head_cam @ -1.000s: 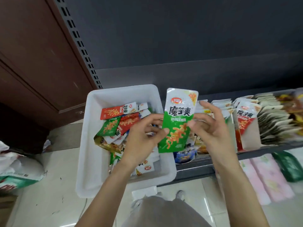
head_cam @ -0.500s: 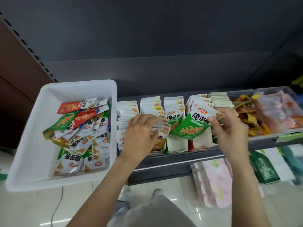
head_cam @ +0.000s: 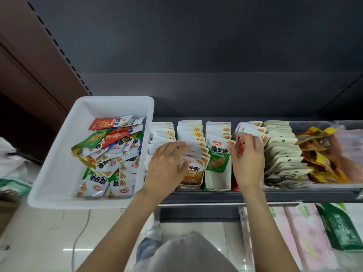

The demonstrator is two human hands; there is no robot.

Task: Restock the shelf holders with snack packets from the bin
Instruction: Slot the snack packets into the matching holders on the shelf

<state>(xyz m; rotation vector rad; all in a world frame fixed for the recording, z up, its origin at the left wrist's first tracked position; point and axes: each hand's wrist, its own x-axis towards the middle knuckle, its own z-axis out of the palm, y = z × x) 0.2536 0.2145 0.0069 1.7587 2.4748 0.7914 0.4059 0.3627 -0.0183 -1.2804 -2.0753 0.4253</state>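
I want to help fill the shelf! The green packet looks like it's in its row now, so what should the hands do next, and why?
Probably reach the left hand back into the white bin for another packet: the green packet already stands in its holder, neither hand grips one, and many packets remain.

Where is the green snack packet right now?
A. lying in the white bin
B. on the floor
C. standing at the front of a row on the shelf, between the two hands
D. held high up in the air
C: the green packet stands upright at the front of a shelf row, with the left hand on one side and the right hand on the other.
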